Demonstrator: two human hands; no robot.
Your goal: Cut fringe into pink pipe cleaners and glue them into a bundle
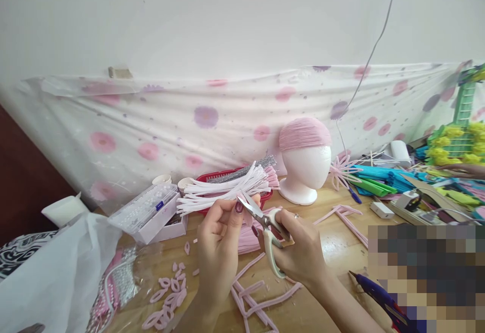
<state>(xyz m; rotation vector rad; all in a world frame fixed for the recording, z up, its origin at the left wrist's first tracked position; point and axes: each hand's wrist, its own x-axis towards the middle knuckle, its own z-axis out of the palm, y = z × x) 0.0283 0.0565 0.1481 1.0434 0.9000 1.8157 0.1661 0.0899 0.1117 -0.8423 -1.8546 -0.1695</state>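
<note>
My right hand point(301, 247) grips a pair of scissors point(272, 254) by the pale handles, fingers through the loops, blades parted and pointing up-left. The tips are right at the fingertips of my left hand point(220, 239). Thumb and finger of that hand are pinched together; what sits between them is hidden behind the fingers and blades. Below lie pink pipe cleaners point(261, 302), some bent, and a pink bundle point(248, 242) partly covered by my hands. Small pink pipe-cleaner loops point(175, 286) are scattered to the left of my left wrist.
White pipe cleaners point(200, 196) rest across a red basket point(202, 177). Beside it stands a white foam head point(305, 169) with a pink wrapped top. Bead boxes point(146, 217) are left; a blue glue gun point(381, 292) lies right, near a power strip point(432, 211).
</note>
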